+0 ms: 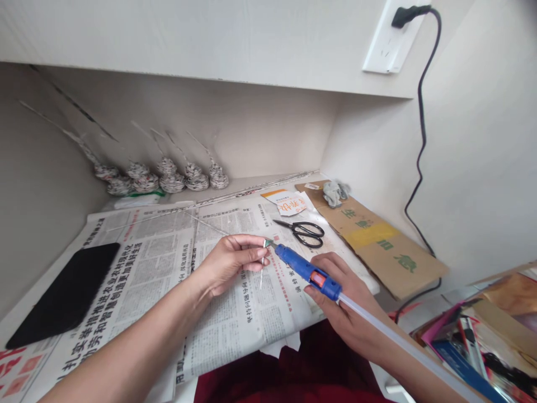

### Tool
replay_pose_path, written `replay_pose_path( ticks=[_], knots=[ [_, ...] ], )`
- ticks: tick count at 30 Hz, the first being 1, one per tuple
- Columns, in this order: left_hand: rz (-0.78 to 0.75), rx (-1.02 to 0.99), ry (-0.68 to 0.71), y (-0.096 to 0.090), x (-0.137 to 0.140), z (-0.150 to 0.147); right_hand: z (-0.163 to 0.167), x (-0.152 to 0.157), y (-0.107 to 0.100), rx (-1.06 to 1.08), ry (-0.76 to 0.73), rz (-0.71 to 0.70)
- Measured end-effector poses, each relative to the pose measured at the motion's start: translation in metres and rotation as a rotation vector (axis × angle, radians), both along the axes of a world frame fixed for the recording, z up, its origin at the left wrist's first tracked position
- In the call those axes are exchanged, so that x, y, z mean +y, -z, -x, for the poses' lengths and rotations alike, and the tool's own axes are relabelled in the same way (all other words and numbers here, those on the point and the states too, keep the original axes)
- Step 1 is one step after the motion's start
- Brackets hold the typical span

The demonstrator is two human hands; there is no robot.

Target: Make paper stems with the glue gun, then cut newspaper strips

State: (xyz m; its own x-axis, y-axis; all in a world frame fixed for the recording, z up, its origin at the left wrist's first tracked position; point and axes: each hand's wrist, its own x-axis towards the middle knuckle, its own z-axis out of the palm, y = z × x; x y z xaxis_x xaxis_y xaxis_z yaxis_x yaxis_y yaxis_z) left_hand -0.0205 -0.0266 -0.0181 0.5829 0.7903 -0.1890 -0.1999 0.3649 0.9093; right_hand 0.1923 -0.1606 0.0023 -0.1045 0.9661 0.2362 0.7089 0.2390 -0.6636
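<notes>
My left hand pinches a thin rolled-paper strip between thumb and fingers; its short end points down below the fingertips. Something small and green shows at those fingertips, too small to make out. Wrapped around a blue hot glue gun, my right hand keeps the nozzle at the left fingertips. A long whitish glue stick runs out of the gun's rear end. Black-handled scissors lie just beyond the gun, on the newspaper.
Several gourd-shaped woven paper pieces line the back left, with long paper rods beside them. A black mat lies left. Cardboard bearing a grey cloth lies right. A black cord hangs from the wall socket.
</notes>
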Motion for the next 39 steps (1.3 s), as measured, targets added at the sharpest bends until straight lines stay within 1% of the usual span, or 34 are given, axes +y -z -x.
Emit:
replay_pose_path(
  ticks=[12,18,20,22,24,26,28,32,35,39],
  knots=[
    [-0.006,0.018,0.008,0.000,0.000,0.000,-0.002,0.000,0.000,-0.034,0.014,0.030],
    [0.003,0.018,-0.008,0.000,0.001,-0.001,-0.004,0.001,0.001,-0.069,0.010,-0.007],
    [0.010,0.008,-0.005,0.000,0.000,-0.001,-0.007,0.003,0.000,-0.100,0.032,-0.032],
    [0.019,0.003,-0.003,-0.001,0.000,-0.001,-0.015,0.005,0.000,-0.143,0.092,-0.044],
    [0.025,-0.001,-0.005,-0.001,-0.001,-0.001,-0.030,0.007,0.000,-0.197,0.164,-0.045],
    [0.028,-0.004,-0.008,-0.002,-0.001,0.000,-0.053,0.008,0.002,-0.267,0.209,-0.071],
    [0.028,-0.008,-0.006,-0.002,-0.001,-0.001,-0.082,0.009,0.005,-0.359,0.233,-0.141],
    [0.027,0.004,0.001,-0.003,-0.002,-0.001,-0.141,0.009,0.005,-0.553,0.323,-0.159],
    [0.042,0.030,-0.012,-0.003,-0.002,-0.002,-0.175,0.009,0.004,-0.667,0.345,-0.103],
    [0.057,0.053,-0.022,-0.001,-0.002,-0.002,-0.202,0.013,0.002,-0.716,0.334,-0.020]
  ],
)
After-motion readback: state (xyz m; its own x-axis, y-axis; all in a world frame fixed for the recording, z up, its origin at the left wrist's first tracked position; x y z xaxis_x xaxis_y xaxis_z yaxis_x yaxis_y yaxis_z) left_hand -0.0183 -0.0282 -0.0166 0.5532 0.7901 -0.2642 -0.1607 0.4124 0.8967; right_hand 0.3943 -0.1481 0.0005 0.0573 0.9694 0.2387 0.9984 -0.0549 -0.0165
